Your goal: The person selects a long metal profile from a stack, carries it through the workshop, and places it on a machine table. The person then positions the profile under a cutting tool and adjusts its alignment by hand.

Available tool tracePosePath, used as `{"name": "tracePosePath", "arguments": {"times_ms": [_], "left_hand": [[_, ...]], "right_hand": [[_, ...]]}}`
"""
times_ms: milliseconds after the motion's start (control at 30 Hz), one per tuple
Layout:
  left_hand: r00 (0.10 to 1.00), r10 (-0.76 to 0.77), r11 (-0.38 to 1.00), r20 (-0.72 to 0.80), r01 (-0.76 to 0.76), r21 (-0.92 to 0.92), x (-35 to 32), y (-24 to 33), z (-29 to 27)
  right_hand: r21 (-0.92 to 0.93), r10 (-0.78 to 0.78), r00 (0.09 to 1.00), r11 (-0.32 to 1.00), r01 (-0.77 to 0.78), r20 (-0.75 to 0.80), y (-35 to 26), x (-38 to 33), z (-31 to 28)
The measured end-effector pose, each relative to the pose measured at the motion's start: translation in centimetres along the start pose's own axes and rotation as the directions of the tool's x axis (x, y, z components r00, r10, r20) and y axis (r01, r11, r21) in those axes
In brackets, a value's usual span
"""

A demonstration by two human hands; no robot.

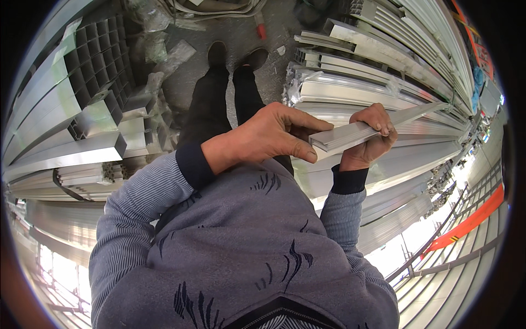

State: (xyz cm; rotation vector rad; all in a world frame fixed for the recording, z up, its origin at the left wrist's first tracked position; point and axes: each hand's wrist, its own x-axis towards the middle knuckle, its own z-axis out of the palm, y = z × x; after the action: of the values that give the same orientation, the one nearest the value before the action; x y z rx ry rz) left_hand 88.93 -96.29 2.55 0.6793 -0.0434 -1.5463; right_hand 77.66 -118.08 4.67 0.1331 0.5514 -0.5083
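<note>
A long, silvery metal profile (350,135) with a grooved end reaches from in front of my body toward the far right. My left hand (268,133) is at its near end, thumb on one side and forefinger on the other. Further along, my right hand (373,131) wraps round the bar, fingers curled over the top and palm beneath. The bar's far end lies over the stacked profiles on the right. My left hand's other fingers are partly hidden behind the forefinger and the bar.
On the left, square metal tubes (98,55) are stacked with their hollow ends showing. Long metal profiles (378,88) lie piled on the right, some in plastic wrap. Plastic film scraps (178,55) and a red-ended object (261,30) lie on the floor (189,74) near my feet.
</note>
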Motion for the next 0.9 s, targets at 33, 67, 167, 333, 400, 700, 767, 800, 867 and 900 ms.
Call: {"name": "tracePosePath", "arguments": {"times_ms": [33,67,167,333,400,700,767,800,867,900], "left_hand": [[1.0,-0.007,1.0,-0.003,0.007,0.016,0.0,0.1,-0.2],[1.0,-0.01,0.999,-0.006,0.01,0.039,-0.1,0.1,-0.3],[0.998,-0.049,0.997,-0.027,0.05,0.053,-0.2,0.2,-0.6],[0.998,-0.06,0.995,-0.035,0.063,0.074,-0.2,0.5,-1.3],[0.998,-0.061,0.995,-0.032,0.063,0.073,-0.1,0.7,-1.6],[0.998,-0.037,0.985,-0.046,0.044,0.166,0.2,0.8,-3.0],[0.997,-0.052,0.978,-0.061,0.063,0.197,0.1,0.9,-3.2],[0.997,-0.044,0.979,-0.068,0.056,0.196,0.1,0.9,-3.3],[0.995,-0.038,0.978,-0.088,0.055,0.203,0.0,1.0,-3.4],[0.994,-0.056,0.971,-0.098,0.077,0.227,0.0,1.1,-3.5]], "right_hand": [[-0.008,-0.003,1.0,1.0,0.003,0.009,0.0,0.1,-0.3],[-0.016,-0.005,1.0,1.0,0.005,0.016,0.0,0.2,-0.6],[-0.031,-0.011,0.999,0.999,0.012,0.044,-0.1,0.4,-1.4],[-0.037,-0.002,0.999,0.999,0.003,0.046,-0.2,0.9,-2.4],[-0.035,0.001,0.999,0.999,0.001,0.052,-0.1,1.2,-2.6],[-0.024,-0.008,0.998,1.0,0.01,0.062,0.5,2.2,-3.6],[-0.035,-0.007,0.998,0.999,0.009,0.063,0.6,2.4,-4.0],[-0.039,-0.008,0.998,0.999,0.01,0.065,0.6,2.5,-4.2],[-0.054,-0.012,0.998,0.998,0.015,0.066,0.6,2.7,-4.6],[-0.062,-0.013,0.998,0.998,0.017,0.066,0.6,2.7,-4.9]]}}
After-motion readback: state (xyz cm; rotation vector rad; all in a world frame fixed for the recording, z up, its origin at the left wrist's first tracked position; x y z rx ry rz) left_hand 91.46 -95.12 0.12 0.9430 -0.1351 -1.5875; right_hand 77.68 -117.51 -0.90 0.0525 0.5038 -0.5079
